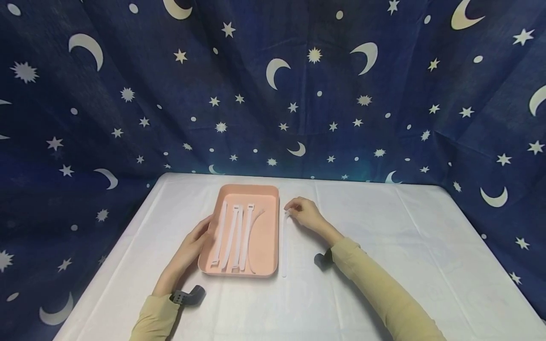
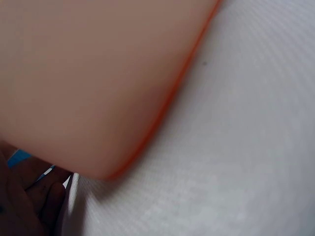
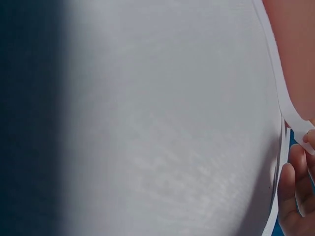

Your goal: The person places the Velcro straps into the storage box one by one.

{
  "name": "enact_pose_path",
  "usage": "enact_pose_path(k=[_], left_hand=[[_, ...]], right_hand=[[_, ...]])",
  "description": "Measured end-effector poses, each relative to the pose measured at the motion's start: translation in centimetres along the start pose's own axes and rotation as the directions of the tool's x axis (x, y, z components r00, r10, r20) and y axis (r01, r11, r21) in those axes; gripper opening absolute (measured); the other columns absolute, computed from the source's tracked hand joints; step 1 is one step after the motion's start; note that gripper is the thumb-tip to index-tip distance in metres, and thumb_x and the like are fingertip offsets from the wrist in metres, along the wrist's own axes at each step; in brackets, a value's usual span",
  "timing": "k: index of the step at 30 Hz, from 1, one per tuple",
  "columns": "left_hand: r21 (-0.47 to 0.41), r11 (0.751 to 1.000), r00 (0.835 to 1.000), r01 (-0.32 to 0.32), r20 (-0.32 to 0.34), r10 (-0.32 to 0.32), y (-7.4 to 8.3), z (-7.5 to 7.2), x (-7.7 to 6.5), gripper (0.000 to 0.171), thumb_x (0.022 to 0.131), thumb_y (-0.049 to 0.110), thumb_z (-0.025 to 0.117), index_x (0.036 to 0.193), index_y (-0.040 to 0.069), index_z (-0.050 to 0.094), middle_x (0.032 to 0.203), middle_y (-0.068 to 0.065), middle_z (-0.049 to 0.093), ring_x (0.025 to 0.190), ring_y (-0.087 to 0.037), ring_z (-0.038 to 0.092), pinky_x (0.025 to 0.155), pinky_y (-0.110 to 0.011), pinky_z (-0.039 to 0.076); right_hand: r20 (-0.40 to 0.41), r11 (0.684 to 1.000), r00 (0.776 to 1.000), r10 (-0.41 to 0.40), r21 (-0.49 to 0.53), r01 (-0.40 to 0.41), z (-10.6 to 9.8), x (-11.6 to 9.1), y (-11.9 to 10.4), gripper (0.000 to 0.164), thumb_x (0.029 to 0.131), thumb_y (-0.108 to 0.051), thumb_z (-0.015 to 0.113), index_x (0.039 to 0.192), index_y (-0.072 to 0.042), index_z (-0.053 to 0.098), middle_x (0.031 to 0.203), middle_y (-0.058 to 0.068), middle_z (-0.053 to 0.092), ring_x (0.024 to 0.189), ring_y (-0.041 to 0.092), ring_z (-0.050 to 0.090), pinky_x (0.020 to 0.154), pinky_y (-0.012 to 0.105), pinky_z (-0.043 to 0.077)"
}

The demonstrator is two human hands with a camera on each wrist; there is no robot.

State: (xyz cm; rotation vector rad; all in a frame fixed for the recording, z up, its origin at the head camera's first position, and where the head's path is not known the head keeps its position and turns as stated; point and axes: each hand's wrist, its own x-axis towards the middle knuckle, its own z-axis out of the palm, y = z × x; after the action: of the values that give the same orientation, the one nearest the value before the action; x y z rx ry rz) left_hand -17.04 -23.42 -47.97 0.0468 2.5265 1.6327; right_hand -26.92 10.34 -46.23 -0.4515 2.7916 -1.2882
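A pink tray [image 1: 266,241] holds several white cable ties [image 1: 230,237], laid roughly lengthwise; one thin strip at their right is bowed. Against the tray's left side rests my left hand [image 1: 192,244], its fingers along the rim; in the left wrist view part of that hand [image 2: 32,199] shows dark beyond the tray corner [image 2: 106,147]. Just right of the tray, my right hand [image 1: 308,215] pinches the upper end of another white cable tie [image 1: 284,251], which hangs or lies straight toward the front. The right wrist view shows the fingertips [image 3: 288,179] near the white strap [image 3: 275,64].
A white cloth [image 1: 384,237] covers the table. Behind it hangs a dark blue curtain [image 1: 256,142] with moons and stars. Black wrist cameras sit on both wrists, the left one [image 1: 189,296] close to the tray's front left corner.
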Motion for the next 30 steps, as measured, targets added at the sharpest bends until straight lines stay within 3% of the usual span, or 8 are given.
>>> enact_pose_path(k=[9, 20, 30], left_hand=[[-0.003, 1.000, 1.000, -0.006, 0.004, 0.006, 0.2, 0.0, 0.1, 0.055, 0.101, 0.041, 0.043, 0.152, 0.026, 0.028, 0.160, -0.012, 0.024, 0.149, -0.038, 0.015, 0.119, -0.061, 0.017], [-0.002, 1.000, 1.000, -0.006, -0.001, 0.006, 0.3, 0.0, -0.1, 0.055, 0.100, 0.042, 0.044, 0.151, 0.027, 0.028, 0.160, -0.011, 0.024, 0.149, -0.038, 0.015, 0.118, -0.062, 0.017], [-0.030, 0.999, 1.000, -0.025, 0.008, 0.025, 0.4, -0.1, -0.3, 0.053, 0.102, 0.036, 0.044, 0.152, 0.025, 0.028, 0.160, -0.012, 0.023, 0.150, -0.037, 0.014, 0.120, -0.060, 0.015]], right_hand=[[-0.081, 0.996, 0.994, -0.074, 0.053, 0.078, -0.7, -0.7, 0.1, 0.014, 0.089, -0.002, 0.061, 0.097, -0.005, 0.072, 0.099, 0.013, 0.069, 0.087, 0.023, 0.060, 0.079, 0.029, 0.049], [-0.114, 0.991, 0.993, -0.038, 0.124, 0.053, -1.8, -1.7, -0.4, 0.016, 0.091, -0.006, 0.062, 0.104, -0.007, 0.071, 0.097, 0.013, 0.068, 0.092, 0.026, 0.063, 0.083, 0.035, 0.053], [-0.120, 0.986, 0.993, -0.018, 0.162, 0.037, -2.8, -2.7, -1.1, 0.015, 0.091, -0.008, 0.064, 0.104, -0.007, 0.071, 0.098, 0.013, 0.070, 0.089, 0.023, 0.063, 0.077, 0.026, 0.051]])
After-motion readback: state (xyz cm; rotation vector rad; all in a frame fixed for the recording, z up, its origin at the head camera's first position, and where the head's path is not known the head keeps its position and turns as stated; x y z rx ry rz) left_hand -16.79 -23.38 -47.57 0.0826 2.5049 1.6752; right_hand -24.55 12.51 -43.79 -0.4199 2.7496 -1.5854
